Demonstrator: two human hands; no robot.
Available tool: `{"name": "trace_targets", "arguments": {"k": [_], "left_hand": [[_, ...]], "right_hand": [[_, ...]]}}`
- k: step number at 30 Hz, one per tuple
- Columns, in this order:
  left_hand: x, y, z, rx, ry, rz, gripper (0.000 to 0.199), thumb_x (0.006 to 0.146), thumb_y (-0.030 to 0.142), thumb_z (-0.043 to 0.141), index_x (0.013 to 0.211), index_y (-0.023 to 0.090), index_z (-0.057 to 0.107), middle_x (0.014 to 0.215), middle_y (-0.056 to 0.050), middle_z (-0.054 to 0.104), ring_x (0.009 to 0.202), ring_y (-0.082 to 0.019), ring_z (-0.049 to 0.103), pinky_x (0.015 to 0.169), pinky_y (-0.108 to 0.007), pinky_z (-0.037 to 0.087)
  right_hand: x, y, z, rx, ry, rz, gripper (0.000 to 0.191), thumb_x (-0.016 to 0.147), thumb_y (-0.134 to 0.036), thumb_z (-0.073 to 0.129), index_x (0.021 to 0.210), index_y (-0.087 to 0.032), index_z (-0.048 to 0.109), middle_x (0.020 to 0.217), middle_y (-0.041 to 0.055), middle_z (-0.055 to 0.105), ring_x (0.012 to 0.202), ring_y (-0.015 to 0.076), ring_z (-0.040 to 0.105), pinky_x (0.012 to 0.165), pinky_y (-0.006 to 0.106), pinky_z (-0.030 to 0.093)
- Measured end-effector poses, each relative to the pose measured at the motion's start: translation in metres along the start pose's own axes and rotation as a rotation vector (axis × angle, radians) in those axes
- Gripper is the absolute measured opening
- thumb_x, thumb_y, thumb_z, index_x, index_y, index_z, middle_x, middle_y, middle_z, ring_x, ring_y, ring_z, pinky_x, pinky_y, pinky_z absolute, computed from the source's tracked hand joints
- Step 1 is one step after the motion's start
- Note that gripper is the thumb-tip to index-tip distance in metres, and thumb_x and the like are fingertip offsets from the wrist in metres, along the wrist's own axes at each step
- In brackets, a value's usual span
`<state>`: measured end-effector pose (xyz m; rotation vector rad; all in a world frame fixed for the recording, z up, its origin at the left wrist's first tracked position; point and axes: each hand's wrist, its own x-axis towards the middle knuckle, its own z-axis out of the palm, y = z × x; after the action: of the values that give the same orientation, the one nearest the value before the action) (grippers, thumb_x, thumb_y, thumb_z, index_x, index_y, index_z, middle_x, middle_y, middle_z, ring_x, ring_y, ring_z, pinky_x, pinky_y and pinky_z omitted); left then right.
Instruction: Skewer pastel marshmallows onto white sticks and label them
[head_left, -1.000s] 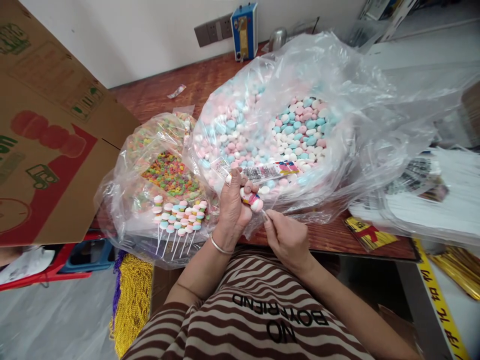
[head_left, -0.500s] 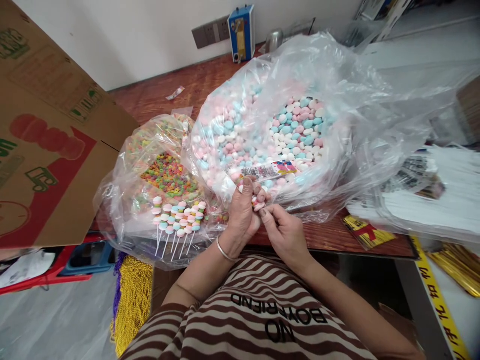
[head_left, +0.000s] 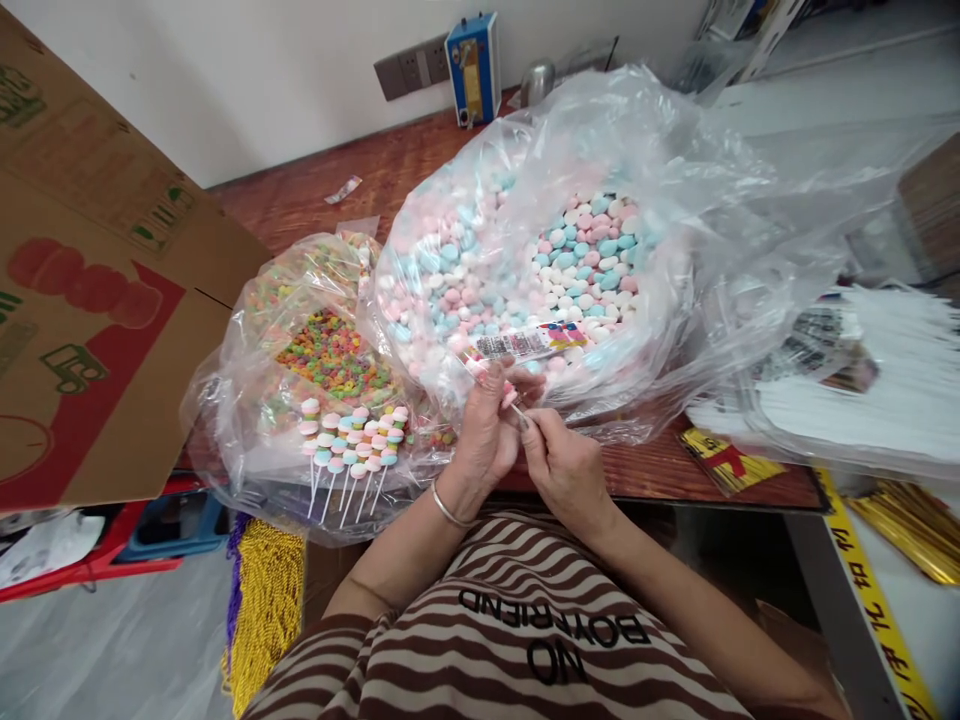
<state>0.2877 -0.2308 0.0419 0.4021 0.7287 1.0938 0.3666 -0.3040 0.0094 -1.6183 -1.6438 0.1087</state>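
My left hand [head_left: 491, 425], a bangle at its wrist, is closed around a candy skewer [head_left: 509, 392] of pink and white pieces. My right hand [head_left: 564, 462] pinches the white stick below the candy. Just beyond my fingers, a printed clear wrapper [head_left: 529, 341] lies on a big plastic bag [head_left: 450, 255] of pink, white and blue candies. To the left, several finished candy skewers [head_left: 352, 440] rest on a second bag [head_left: 251, 330], which holds small colourful rings [head_left: 337, 355].
A large cardboard box [head_left: 97, 260] stands at the left. White sticks [head_left: 892, 375] lie in plastic at the right, near a yellow packet [head_left: 731, 462]. A blue device [head_left: 474, 70] stands by the wall.
The skewer's white stick now shows between my hands. My left fingers have spread slightly around the candy. The whole view has shifted a little.
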Motion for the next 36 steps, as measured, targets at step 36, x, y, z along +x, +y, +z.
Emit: {"name": "trace_targets", "arguments": {"k": [36], "left_hand": [[0.021, 0.038, -0.001, -0.140, 0.033, 0.022, 0.017, 0.086, 0.029, 0.078, 0.091, 0.019, 0.065, 0.056, 0.011, 0.034, 0.040, 0.001, 0.032, 0.040, -0.012, 0.029]], "right_hand": [[-0.013, -0.006, -0.002, 0.332, -0.119, 0.126, 0.019, 0.102, -0.026, 0.045, 0.089, -0.021, 0.059, 0.067, -0.0017, 0.061, 0.058, 0.0127, 0.057, 0.059, 0.025, 0.039]]}}
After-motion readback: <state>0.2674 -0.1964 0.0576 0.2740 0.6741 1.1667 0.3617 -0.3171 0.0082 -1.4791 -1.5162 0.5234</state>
